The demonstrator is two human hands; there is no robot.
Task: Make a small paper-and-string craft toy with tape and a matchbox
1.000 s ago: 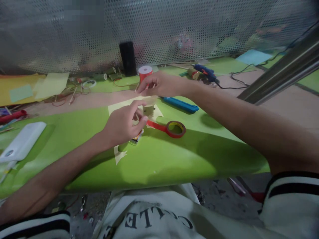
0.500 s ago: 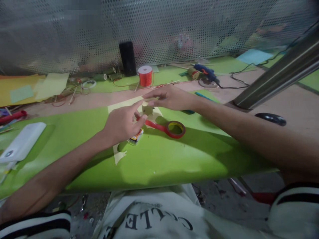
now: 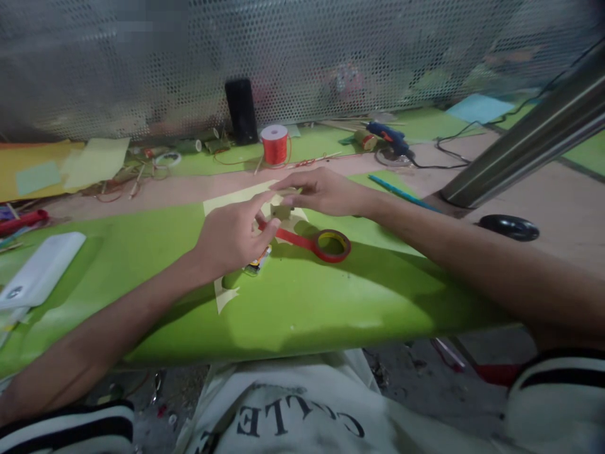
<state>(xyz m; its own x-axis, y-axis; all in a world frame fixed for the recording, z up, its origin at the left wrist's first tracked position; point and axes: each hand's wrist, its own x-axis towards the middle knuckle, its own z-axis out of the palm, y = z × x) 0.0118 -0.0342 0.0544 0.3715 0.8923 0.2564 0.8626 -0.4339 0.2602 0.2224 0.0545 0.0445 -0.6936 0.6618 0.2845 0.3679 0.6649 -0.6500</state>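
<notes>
My left hand is bent at the fingers, with its index finger stretched toward the right hand. A red strip of tape runs from its roll to behind the left thumb, where the fingers close on its end. Opposite, my right hand pinches a small pale yellow piece of paper, close to the left index fingertip. Part of that piece is hidden by the fingers. Beneath the left hand lies a small battery pack, partly covered. Cut pale yellow paper lies under and around the hands.
Behind the hands stand a red thread spool and a black phone. A blue glue gun trails its cord near a slanted metal pole. A black mouse-shaped object lies right, a white power bank left.
The right hand has shifted slightly downward, and more of the small yellow paper shows between the fingers. The left hand and tape roll stay almost where they were.
</notes>
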